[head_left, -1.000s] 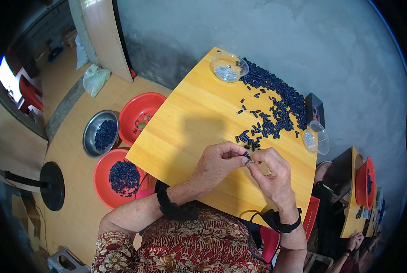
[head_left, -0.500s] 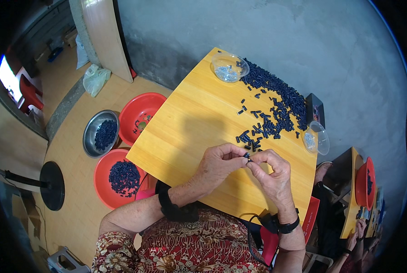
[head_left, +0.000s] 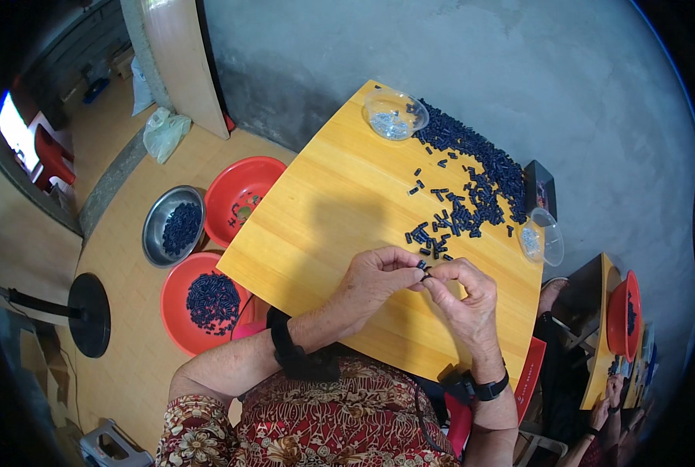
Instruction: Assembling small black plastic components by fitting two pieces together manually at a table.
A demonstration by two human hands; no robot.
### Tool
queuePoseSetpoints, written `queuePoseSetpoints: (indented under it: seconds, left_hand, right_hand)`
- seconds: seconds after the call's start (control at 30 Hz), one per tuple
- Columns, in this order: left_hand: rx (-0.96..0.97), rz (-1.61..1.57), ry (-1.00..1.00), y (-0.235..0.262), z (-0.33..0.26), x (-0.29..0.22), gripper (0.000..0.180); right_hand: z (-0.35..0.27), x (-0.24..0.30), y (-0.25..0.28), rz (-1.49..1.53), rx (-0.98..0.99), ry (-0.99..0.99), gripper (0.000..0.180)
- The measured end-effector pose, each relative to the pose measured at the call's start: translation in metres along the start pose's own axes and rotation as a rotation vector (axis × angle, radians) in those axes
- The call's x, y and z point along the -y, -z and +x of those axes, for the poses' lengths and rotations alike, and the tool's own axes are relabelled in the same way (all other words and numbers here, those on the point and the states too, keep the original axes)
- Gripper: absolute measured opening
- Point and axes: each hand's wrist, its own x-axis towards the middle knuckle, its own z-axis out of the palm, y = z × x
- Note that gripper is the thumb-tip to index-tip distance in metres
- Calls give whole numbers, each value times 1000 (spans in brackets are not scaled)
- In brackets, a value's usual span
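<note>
Over the near part of the yellow wooden table, my left hand and my right hand meet fingertip to fingertip. Both pinch a small dark cylindrical piece, largely covered by the fingers. Just beyond them, a loose heap of similar dark cylinders spreads to the table's far right edge. A clear plastic bowl with small silvery parts stands at the far corner. Another clear bowl, tilted, holds silvery bits at the right edge.
On the floor at left are a red basin and a steel bowl, both with dark pieces, and another red basin. A black box stands by the wall. At right, another person's hands work beside a red basin.
My hands stay together in nearly the same place, the fingers shifting slightly around the small dark piece. The whole view has moved a little.
</note>
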Motion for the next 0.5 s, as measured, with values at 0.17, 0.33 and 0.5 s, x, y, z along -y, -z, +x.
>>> queuePoseSetpoints:
  seconds: [0.17, 0.33, 0.5]
  left_hand:
    - [-12, 24, -23, 1, 0, 4, 16]
    - [-9, 20, 4, -1, -1, 0, 16]
    - [-14, -50, 37, -1, -1, 0, 16]
  right_hand:
    - [-1, 1, -2, -32, -8, -20, 6]
    - [-2, -1, -2, 2, -12, -37, 7]
    - [-3, -2, 0, 52, 4, -43, 9]
